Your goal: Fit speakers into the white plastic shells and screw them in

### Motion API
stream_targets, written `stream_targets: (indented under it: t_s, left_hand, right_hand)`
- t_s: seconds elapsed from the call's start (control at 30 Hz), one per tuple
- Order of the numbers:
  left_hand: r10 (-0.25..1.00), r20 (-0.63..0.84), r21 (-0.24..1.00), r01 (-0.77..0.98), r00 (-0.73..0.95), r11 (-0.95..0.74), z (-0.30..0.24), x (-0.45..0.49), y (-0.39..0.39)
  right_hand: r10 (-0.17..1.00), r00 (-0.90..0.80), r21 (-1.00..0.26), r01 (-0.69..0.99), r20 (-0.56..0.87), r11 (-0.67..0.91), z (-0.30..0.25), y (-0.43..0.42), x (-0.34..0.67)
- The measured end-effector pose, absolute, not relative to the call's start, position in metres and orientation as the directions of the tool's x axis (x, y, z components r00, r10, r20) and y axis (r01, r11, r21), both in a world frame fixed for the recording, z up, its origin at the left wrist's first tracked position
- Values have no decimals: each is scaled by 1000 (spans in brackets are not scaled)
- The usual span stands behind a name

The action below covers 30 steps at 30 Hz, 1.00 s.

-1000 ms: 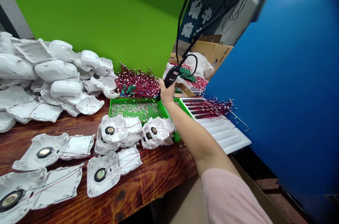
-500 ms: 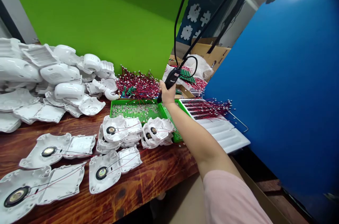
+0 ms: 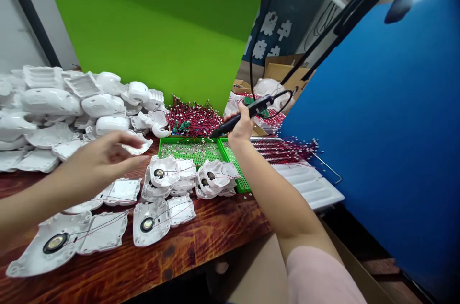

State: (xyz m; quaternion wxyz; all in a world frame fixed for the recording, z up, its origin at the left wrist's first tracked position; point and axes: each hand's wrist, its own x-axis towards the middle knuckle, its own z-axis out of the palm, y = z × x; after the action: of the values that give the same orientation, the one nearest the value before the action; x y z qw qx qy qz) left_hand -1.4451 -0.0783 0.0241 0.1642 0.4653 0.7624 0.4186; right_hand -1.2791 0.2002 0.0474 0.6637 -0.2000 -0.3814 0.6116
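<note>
My right hand is wrapped round a black electric screwdriver, its tip tilted down to the left above the green perforated trays. A black cable runs up from its back end. My left hand hangs over the left of the table with thumb and fingers apart and nothing between them. Below it lie white plastic shells with round speakers and red and black wires, such as the front shell and the larger left shell. Part of another shell is hidden behind my left forearm.
White housings are piled at the back left. Stacked speaker shells stand before the trays, which hold small metal parts. Bundles of red wires lie behind. A white foam tray carries more wires beside a blue panel.
My left hand has come into view from the left. The screwdriver in my right hand has tipped from steep to flatter. The view has shifted slightly.
</note>
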Motion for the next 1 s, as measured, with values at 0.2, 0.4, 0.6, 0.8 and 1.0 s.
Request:
stream_targets:
  t_s: [0.2, 0.4, 0.6, 0.8, 1.0]
  left_hand:
    - [930, 97, 961, 277, -356, 6, 44, -1406, 6]
    - [962, 92, 996, 12, -257, -92, 41, -1376, 12]
    - [944, 27, 976, -195, -329, -96, 32, -1358, 3]
    - [945, -112, 935, -355, -308, -5, 14, -1337, -30]
    - [932, -44, 985, -172, -360, -20, -14, -1309, -64]
  right_hand:
    - [979, -140, -617, -787, 145, -22, 81, 171, -1258]
    - [941, -105, -693, -703, 321, 158, 89, 153, -1238]
    - [920, -97, -713, -664, 381, 225, 87, 132, -1226]
    - [927, -142, -610, -785, 347, 108, 78, 95, -1202]
    - [915, -43, -527, -828, 402, 192, 61, 51, -1165]
